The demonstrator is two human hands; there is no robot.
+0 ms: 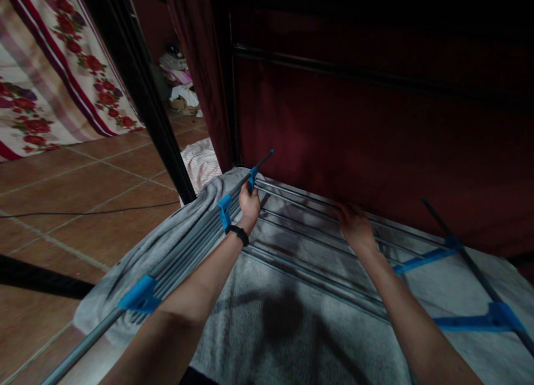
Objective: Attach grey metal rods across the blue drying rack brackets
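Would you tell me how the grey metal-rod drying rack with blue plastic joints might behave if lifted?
The grey metal-rod drying rack with blue plastic joints looks light: thin tubes, open frame. Its side by the left hand seems hinged, so it may swing or fold. On the grey towel it probably drags, not slides.

Bare forearms, black wristband [238, 234] beside left hand [249, 202]

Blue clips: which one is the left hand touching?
The farthest blue clip on the left rail, where the left hand rests; the others sit behind its wrist or rightward.
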